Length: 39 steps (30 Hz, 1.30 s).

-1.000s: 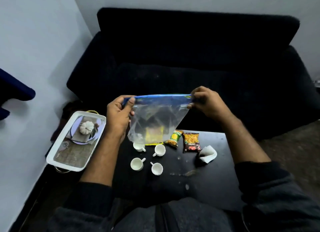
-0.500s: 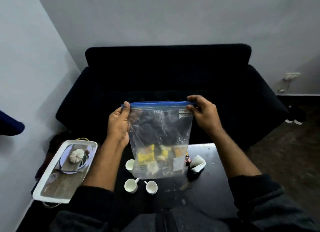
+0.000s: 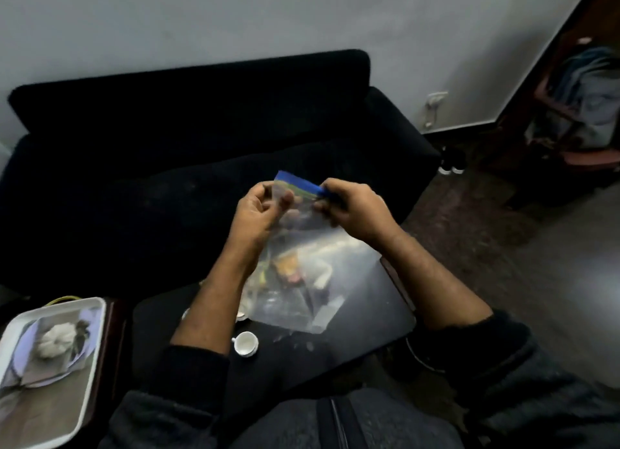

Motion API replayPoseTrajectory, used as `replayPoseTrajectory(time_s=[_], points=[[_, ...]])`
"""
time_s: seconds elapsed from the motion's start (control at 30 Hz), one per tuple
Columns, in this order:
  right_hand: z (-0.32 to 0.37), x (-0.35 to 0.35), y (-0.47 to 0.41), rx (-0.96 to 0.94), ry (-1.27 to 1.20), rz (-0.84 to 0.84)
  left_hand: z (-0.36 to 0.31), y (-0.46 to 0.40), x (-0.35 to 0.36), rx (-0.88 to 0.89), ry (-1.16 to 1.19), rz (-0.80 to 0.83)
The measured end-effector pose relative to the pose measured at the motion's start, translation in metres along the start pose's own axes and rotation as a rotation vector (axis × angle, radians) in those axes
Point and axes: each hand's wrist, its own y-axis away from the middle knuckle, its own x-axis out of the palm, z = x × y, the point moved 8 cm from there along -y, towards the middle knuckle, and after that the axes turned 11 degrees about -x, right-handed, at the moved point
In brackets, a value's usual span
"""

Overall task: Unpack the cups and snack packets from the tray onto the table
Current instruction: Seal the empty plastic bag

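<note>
I hold a clear zip bag (image 3: pixel 302 280) with a blue top strip above the black table (image 3: pixel 369 314). My left hand (image 3: pixel 255 213) and my right hand (image 3: pixel 352 210) both pinch its top edge, close together. Through the blurred plastic I see yellow and orange snack packets (image 3: pixel 285 267) lying on the table behind it. One small white cup (image 3: pixel 246 344) stands on the table beside my left forearm; another cup (image 3: pixel 185 313) peeks out from behind that forearm. The white tray (image 3: pixel 90 348) sits at the lower left with a pumpkin picture on its base.
A black sofa (image 3: pixel 167 163) fills the space behind the table. To the right lie dark floor, a pair of shoes (image 3: pixel 451 166) and a chair with clothes (image 3: pixel 587 106). A wall socket (image 3: pixel 434 101) is on the grey wall.
My hands have come together, folding the bag's top from its full width to a narrow bunch. The camera has swung to the right and tilted, so the tray now lies lower left.
</note>
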Motion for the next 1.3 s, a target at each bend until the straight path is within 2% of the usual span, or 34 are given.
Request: replayPoseTrajectory(time_s=[0.07, 0.1, 0.17, 0.23, 0.33, 0.4, 0.43, 0.5, 0.6, 0.67, 0.73, 0.83, 0.9, 0.97, 1.0, 1.1, 1.13, 1.2, 1.27, 1.3], points=[[-0.026, -0.029, 0.012, 0.043, -0.123, -0.126, 0.02, -0.006, 0.03, -0.096, -0.187, 0.163], [-0.036, -0.045, 0.019, 0.055, -0.087, -0.174, 0.035, -0.006, 0.046, -0.172, -0.267, 0.255], [-0.054, -0.073, 0.032, 0.069, 0.093, -0.244, 0.053, -0.003, 0.078, -0.249, -0.256, 0.37], [-0.072, -0.091, 0.047, 0.017, 0.223, -0.235, 0.052, -0.007, 0.105, -0.224, -0.143, 0.303], [-0.116, -0.08, 0.08, 0.022, 0.185, 0.091, 0.048, -0.022, 0.144, -0.171, 0.001, 0.138], [-0.148, -0.066, 0.113, 0.076, 0.076, 0.29, 0.053, -0.033, 0.18, -0.202, 0.202, 0.116], [-0.161, -0.062, 0.13, 0.077, -0.014, 0.337, 0.059, -0.037, 0.205, -0.234, 0.301, 0.128], [-0.179, -0.062, 0.156, 0.052, -0.253, 0.33, 0.076, -0.041, 0.257, -0.334, 0.445, 0.165], [-0.225, -0.098, 0.174, 0.085, -0.391, 0.129, 0.108, -0.043, 0.333, -0.488, 0.538, 0.201], [-0.258, -0.126, 0.184, 0.132, -0.341, 0.023, 0.123, -0.045, 0.362, -0.466, 0.428, 0.147], [-0.291, -0.148, 0.197, 0.194, -0.306, -0.032, 0.123, -0.043, 0.385, -0.33, 0.18, 0.097], [-0.333, -0.17, 0.209, 0.318, -0.365, -0.117, 0.119, -0.035, 0.427, -0.114, -0.285, 0.241], [-0.353, -0.17, 0.211, 0.379, -0.333, -0.037, 0.128, -0.032, 0.451, -0.012, -0.549, 0.328], [-0.37, -0.164, 0.215, 0.413, -0.291, 0.07, 0.134, -0.037, 0.469, 0.076, -0.605, 0.304], [-0.377, -0.161, 0.219, 0.444, -0.323, 0.095, 0.138, -0.041, 0.473, 0.066, -0.571, 0.25], [-0.384, -0.157, 0.24, 0.479, -0.573, 0.014, 0.159, -0.059, 0.474, -0.122, -0.436, 0.046], [-0.383, -0.16, 0.249, 0.452, -0.589, -0.019, 0.17, -0.065, 0.473, -0.21, -0.384, -0.011], [-0.385, -0.161, 0.269, 0.346, -0.435, -0.004, 0.191, -0.068, 0.47, -0.396, -0.286, -0.118], [-0.393, -0.15, 0.287, 0.278, -0.284, 0.12, 0.218, -0.066, 0.483, -0.573, -0.147, -0.086], [-0.399, -0.139, 0.296, 0.286, -0.299, 0.178, 0.234, -0.064, 0.498, -0.641, -0.087, -0.001]])
